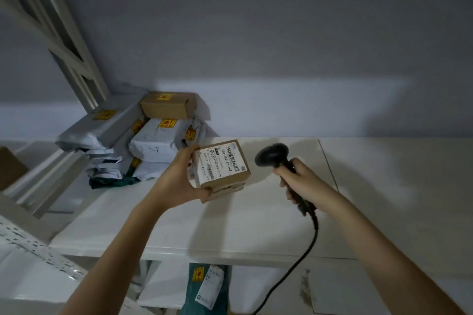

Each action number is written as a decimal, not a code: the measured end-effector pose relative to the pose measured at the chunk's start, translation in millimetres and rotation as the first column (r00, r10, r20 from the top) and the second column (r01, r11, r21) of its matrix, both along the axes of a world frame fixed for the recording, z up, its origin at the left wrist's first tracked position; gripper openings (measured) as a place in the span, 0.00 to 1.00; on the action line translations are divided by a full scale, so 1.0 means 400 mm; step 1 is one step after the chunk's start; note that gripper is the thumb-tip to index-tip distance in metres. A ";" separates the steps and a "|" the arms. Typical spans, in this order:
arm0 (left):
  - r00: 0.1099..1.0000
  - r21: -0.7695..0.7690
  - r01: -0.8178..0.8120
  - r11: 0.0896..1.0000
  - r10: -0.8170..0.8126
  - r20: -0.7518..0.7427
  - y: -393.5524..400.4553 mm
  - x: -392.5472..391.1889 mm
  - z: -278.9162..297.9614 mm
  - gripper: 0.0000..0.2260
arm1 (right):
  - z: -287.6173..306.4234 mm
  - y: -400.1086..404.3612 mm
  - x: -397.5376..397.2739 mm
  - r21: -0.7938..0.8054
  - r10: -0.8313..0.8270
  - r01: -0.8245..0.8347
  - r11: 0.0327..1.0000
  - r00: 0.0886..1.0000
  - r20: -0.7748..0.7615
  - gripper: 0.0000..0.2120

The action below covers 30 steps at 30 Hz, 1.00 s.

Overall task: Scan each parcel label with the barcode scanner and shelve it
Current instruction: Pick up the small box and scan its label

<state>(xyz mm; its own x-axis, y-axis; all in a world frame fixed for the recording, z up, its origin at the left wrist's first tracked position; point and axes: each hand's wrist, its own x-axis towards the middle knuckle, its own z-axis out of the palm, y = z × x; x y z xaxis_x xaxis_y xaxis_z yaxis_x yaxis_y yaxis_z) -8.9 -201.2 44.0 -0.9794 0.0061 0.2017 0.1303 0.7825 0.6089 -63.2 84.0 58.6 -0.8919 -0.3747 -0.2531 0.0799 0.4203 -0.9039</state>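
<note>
Nearest, below the shelf edge: a teal mailer bag (204, 289) with a yellow sticker and a white label, standing on the lower level. Beside it a black cable (299, 261), hanging down from the scanner and leaving at the bottom edge.

Above that, both forearms reaching forward over the white shelf (256, 217). Right hand (303, 184) wrapped around the handle of the black barcode scanner (279, 161), fingers curled tight on the grip, scanner head lifted and turned to the left, toward the parcel. Scanner near the parcel but apart from it.

Left hand (183, 176) holding a small cardboard box (221, 169) just above the shelf surface, thumb on the near lower edge, fingers curled around the far left side. Box tilted, top face with white shipping label (220, 165) and barcodes turned up and toward the scanner. Not possible to tell whether the lower corner of the box touches the shelf.

Farther back on the left, against the wall: a pile of grey mailer bags (143, 140) with yellow stickers, one brown carton (167, 105) on the top of the pile, one dark green bag at the bottom. Behind the pile, a white slanted shelf frame (64, 41) rising to the upper left. Pale grey wall (281, 33) at the back.
</note>
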 end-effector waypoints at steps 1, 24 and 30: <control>0.999 0.008 -0.030 1.000 0.030 -0.021 -0.003 0.004 -0.008 0.45 | -0.024 -0.021 -0.015 -0.024 -0.063 0.064 0.998 0.997 0.045 0.11; 0.906 0.269 -0.338 0.902 0.389 -0.165 -0.145 0.189 -0.018 0.40 | -0.181 -0.297 0.033 0.467 -0.488 0.614 0.637 0.789 -0.372 0.19; 0.886 0.367 -0.325 0.872 0.416 -0.203 -0.121 0.216 -0.011 0.45 | -0.072 -0.467 0.284 0.049 -0.230 0.327 0.944 0.756 -0.612 0.22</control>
<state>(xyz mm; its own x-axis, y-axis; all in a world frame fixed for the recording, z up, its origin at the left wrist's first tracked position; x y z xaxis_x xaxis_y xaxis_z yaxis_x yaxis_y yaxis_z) 77.7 -249.6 39.6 -0.8038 -0.4542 0.3843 0.0620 0.5784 0.8134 50.5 -102.8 29.9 -0.9405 -0.0885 0.3282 -0.3145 0.5927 -0.7414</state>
